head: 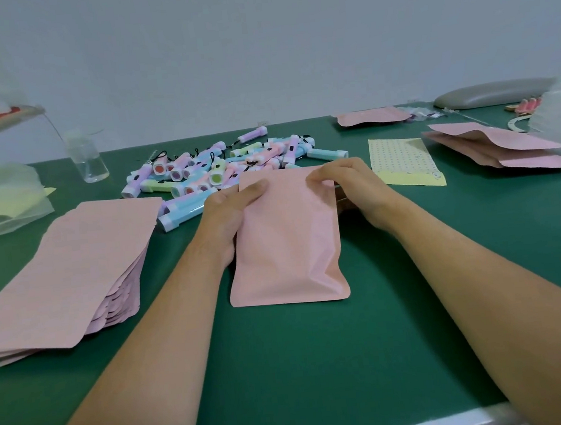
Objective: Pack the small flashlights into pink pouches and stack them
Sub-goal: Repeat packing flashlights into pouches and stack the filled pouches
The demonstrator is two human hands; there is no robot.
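Two bare forearms reach out over the green bench [287, 366] to a pink pouch [287, 239] lying flat at its middle, bottom edge toward the camera. The left hand [228, 214] grips the pouch's upper left edge, thumb on top and fingers underneath. The right hand [348, 185] pinches the top right corner with curled fingers. Just beyond the pouch lies a loose pile of small pastel flashlights [220, 170], some touching its top edge. A thick stack of flat pink pouches [65, 267] sits to the left, and a few pink pouches [499, 146] overlap at far right. Between them and the held pouch lies a dotted sheet [401, 161]. A clear bottle [87, 159] stands upright at back left.
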